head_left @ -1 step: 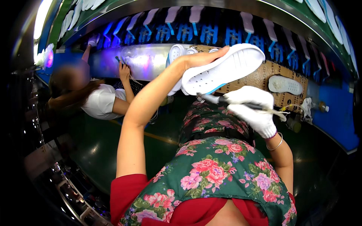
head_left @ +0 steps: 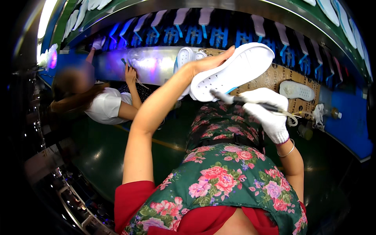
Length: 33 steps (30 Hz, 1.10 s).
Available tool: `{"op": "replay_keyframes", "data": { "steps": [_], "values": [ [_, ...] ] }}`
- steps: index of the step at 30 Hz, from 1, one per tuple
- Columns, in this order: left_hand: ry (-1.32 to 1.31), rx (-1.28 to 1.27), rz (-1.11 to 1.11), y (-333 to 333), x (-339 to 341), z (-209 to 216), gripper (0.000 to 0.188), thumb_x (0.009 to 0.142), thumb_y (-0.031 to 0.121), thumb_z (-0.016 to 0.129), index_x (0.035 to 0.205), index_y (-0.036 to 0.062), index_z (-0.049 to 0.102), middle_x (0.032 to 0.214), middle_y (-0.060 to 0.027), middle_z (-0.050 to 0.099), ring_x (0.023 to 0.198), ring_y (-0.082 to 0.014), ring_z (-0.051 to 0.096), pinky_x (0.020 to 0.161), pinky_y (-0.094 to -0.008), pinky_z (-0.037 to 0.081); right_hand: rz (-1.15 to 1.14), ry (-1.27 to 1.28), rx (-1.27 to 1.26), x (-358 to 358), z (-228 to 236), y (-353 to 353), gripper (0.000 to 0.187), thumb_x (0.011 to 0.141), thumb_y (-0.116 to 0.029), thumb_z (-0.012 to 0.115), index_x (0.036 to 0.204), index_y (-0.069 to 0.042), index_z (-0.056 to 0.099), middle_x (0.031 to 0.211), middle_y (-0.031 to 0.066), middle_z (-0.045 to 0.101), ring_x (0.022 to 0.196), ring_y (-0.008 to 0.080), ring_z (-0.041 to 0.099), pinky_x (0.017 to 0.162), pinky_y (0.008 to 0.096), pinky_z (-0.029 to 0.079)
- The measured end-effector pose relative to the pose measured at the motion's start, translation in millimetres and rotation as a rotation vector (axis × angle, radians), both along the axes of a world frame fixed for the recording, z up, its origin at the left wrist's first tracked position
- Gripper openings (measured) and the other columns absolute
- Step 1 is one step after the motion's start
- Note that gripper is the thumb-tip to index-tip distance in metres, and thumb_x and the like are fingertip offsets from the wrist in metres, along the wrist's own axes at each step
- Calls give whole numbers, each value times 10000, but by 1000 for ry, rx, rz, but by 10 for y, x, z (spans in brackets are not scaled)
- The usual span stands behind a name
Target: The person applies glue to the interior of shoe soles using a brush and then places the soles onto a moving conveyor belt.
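Observation:
My left hand (head_left: 209, 63), bare, grips a white foam shoe sole (head_left: 239, 68) by its far left edge and holds it up, tilted. The sole has small holes at its near end and a blue strip along its near edge. In my right hand (head_left: 268, 111), in a white knitted glove, is a brush (head_left: 235, 100) with a dark handle and a blurred grey tip. That tip lies over the holed end of the sole; whether it touches cannot be made out. A pale cord hangs from the handle's back end.
Beyond the sole, white clogs (head_left: 184, 56) and another holed sole (head_left: 297, 90) lie on a metal bench and cardboard (head_left: 280, 74). Blue racks (head_left: 218, 36) carrying pinkish soles line the back. A co-worker in a white top (head_left: 105, 105) sits at the left. At the right stands a small bottle (head_left: 336, 113).
The brush tip has moved from the sole's near edge up and right over its holed end. My right hand has shifted slightly right. The sole has tilted a little.

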State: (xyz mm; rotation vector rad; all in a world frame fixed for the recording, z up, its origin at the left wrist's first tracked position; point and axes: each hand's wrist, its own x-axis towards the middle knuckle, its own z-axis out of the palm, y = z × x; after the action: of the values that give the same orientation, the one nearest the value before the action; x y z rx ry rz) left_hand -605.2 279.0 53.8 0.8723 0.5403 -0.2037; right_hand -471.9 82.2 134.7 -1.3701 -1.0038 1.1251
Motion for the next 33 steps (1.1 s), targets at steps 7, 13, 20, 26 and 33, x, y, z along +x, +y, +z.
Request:
{"op": "replay_keyframes", "data": {
  "steps": [7, 13, 20, 26, 33],
  "values": [
    [-422, -565, 416, -575, -141, -433, 639, 1009, 533, 270, 1386, 45, 439, 1201, -194, 612, 1023, -337, 657, 888, -471, 557, -245, -417, 145, 145, -44, 179, 166, 771, 0, 737, 936, 17, 725, 938, 117, 721, 852, 195, 682, 793, 305, 528],
    [-252, -282, 494, -789, -247, -434, 429, 1036, 269, 397, 1382, 19, 438, 1319, -135, 557, 1149, -234, 583, 968, -439, 491, -60, -508, 223, 130, -71, 256, 156, 751, -46, 752, 905, -29, 730, 909, 102, 724, 846, 221, 688, 787, 316, 526],
    [-465, -812, 681, -851, -554, -302, 499, 1010, 338, 448, 1374, -2, 423, 1286, -242, 534, 1140, -400, 570, 946, -505, 524, -105, -588, 246, -108, 18, 74, 138, 724, -21, 761, 855, -47, 728, 829, 89, 707, 750, 216, 676, 701, 310, 521],
    [-835, -1027, 728, -960, -578, -101, 888, 847, 618, 507, 1483, 32, 306, 1478, -227, 378, 1318, -425, 422, 1109, -504, 365, -158, -558, 363, -186, 88, 117, 203, 727, -12, 771, 921, -54, 730, 889, 103, 722, 797, 236, 689, 711, 315, 541],
    [-669, -667, 761, -1061, -261, 3, 952, 754, 612, 618, 1497, 113, 295, 1420, -267, 418, 1314, -412, 429, 1122, -526, 330, -234, -475, 291, -277, 76, 98, 253, 722, -23, 776, 971, -47, 734, 933, 114, 725, 820, 237, 690, 748, 326, 540]
  ]
}}
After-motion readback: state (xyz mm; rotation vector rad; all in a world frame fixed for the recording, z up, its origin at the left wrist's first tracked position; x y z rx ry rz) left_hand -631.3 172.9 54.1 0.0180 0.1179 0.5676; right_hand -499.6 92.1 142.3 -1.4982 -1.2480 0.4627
